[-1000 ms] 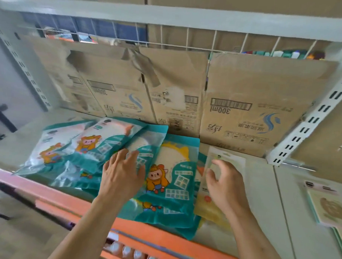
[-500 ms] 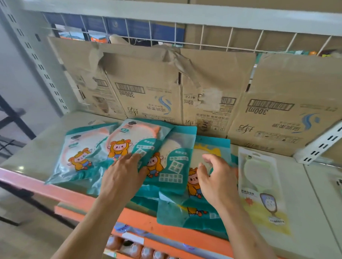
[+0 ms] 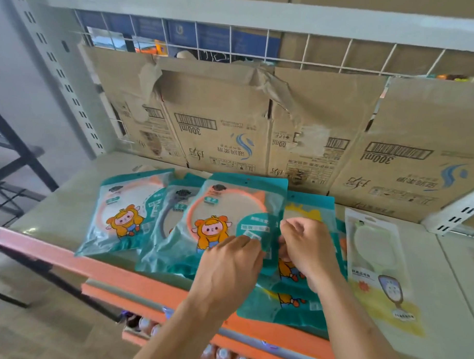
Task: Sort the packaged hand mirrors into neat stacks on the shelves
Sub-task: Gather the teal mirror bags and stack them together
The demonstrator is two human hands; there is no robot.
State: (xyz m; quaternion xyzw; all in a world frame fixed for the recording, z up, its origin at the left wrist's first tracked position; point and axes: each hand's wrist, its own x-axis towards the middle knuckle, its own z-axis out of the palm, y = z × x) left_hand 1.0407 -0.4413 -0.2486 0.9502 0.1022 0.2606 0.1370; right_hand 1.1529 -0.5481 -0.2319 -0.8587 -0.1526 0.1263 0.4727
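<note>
teal mirror packet [image 3: 229, 203] lengthwise front-to-back, top rearward | left hand [image 3: 228, 270] grips it | right hand [image 3: 308, 251] curled, grip unclear

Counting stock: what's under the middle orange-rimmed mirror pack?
A grey-rimmed pack pokes out from under its left side, a yellow-rimmed pack from under its right. Whatever lies directly beneath is covered.

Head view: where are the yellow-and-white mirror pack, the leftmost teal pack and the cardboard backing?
yellow-and-white mirror pack [image 3: 380, 267]: head view, its clear middle.
leftmost teal pack [image 3: 125, 218]: head view, the cartoon figure.
cardboard backing [image 3: 214, 98]: head view, bare panel above barcode.
</note>
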